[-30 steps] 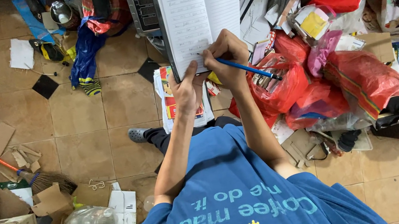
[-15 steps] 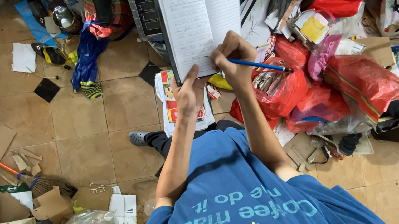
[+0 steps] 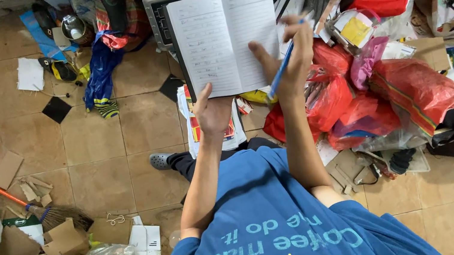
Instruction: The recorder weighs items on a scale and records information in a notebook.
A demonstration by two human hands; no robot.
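A person in a blue T-shirt (image 3: 269, 242) is sitting on a tiled floor (image 3: 92, 161), seen from above. An open notebook (image 3: 227, 39) with lined pages is sitting in the middle, and everything else is placed around it.

The left hand (image 3: 213, 111) is gripping the notebook's lower edge, thumb lying on the left page and fingers curled underneath. The right hand (image 3: 289, 57) is resting against the right page's outer edge, its fingers closed around a blue pen (image 3: 281, 69) that is slanting down to the left, its tip just below the notebook's bottom corner.

Behind the notebook, partly hidden by it, a grey device with a keypad (image 3: 160, 10) is lying flat. To the notebook's right, red plastic bags (image 3: 410, 98) are piling up among papers. Left of the notebook, a blue cloth (image 3: 100, 75) is lying crumpled on the tiles. Further left and lower, a broom (image 3: 27, 204) with an orange handle is lying among cardboard scraps (image 3: 62, 238).
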